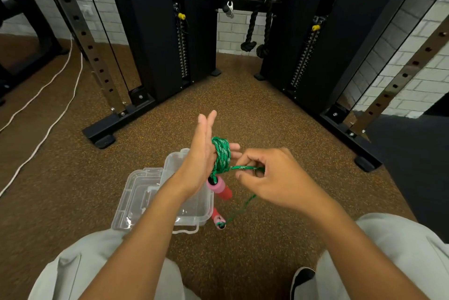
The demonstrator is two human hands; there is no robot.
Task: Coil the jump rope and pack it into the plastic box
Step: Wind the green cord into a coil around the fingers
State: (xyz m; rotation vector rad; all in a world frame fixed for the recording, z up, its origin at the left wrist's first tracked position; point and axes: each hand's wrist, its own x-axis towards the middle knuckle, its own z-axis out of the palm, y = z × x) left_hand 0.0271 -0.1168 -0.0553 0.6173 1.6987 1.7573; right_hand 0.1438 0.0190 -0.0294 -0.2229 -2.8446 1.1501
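The green jump rope (pixel 221 154) is wound in several turns around my left hand (pixel 202 154), whose fingers stand straight up. One pink and red handle (pixel 220 188) hangs just below that palm. My right hand (pixel 264 173) pinches the loose strand to the right of the coil. From there the strand drops to the second pink handle (pixel 218 219), which dangles beside the box. The clear plastic box (pixel 194 212) sits open on the floor under my left wrist, with its clear lid (pixel 137 195) lying to its left.
Black gym machine frames (pixel 155 57) stand ahead on the left, and a second frame (pixel 323 69) on the right, their feet on the brown speckled floor. A white cable (pixel 48 115) trails along the floor at left. My knees and a black shoe (pixel 302 280) fill the bottom.
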